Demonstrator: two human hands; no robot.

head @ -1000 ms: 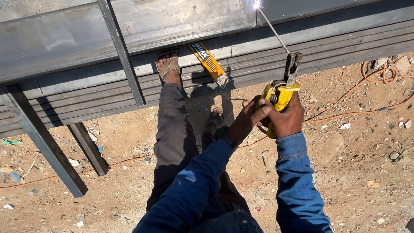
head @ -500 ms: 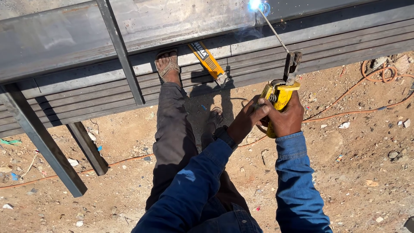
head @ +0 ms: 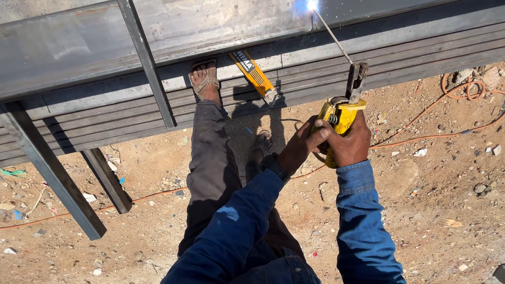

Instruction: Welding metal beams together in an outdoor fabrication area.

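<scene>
— Two hands on one tool, is that right?

— Yes. The right hand [head: 351, 143] is wrapped round the yellow holder [head: 340, 120], fingers clamped on its grip. The left hand [head: 302, 148] comes in from the side, fingers closed against the holder's near end, just touching the right hand.

— Where does the holder sit?

— Right of centre, above the dirt ground [head: 431, 210], just below the stacked steel. Its dark jaws stand up from the yellow body and grip a thin rod [head: 332, 37].

— And the rod?

— It slants up and to the left. Its tip meets the steel beam [head: 210, 26] at the top edge, where a bright blue-white arc [head: 311, 5] burns.

— What else lies about?

— Both sleeves [head: 363, 226] are blue denim. One sandalled foot [head: 204, 80] rests on the stack of steel sections [head: 421, 52] beneath the beam; the other foot [head: 261, 144] stands on the ground, in shadow. A yellow level [head: 253, 76] lies slantwise on the stack, just right of the raised foot. A dark bar [head: 147, 63] crosses the beam at a tilt, and two more bars [head: 52, 173] lean down to the ground on the left. An orange cable [head: 457, 131] runs over the dirt on the right and coils near the stack.
</scene>
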